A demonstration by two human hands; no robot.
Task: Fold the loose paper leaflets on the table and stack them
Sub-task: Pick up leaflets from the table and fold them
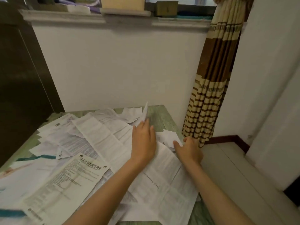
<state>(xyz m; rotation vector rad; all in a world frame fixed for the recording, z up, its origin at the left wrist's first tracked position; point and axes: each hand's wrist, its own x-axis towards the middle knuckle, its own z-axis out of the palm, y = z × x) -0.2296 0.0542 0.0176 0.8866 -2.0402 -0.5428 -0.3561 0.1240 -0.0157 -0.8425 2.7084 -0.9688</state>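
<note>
Several unfolded white printed leaflets lie overlapping across the green table. My left hand reaches over the pile and holds a small folded white leaflet that sticks up past its fingertips. My right hand is at the table's right edge, its fingers on a small crumpled white paper. A large creased leaflet lies under both forearms. A leaflet with a bold printed heading lies at the near left.
A white wall stands right behind the table. A brown and cream striped curtain hangs at the table's right corner. Dark furniture borders the left side. A pale floor runs along the right. Boxes sit on the window sill.
</note>
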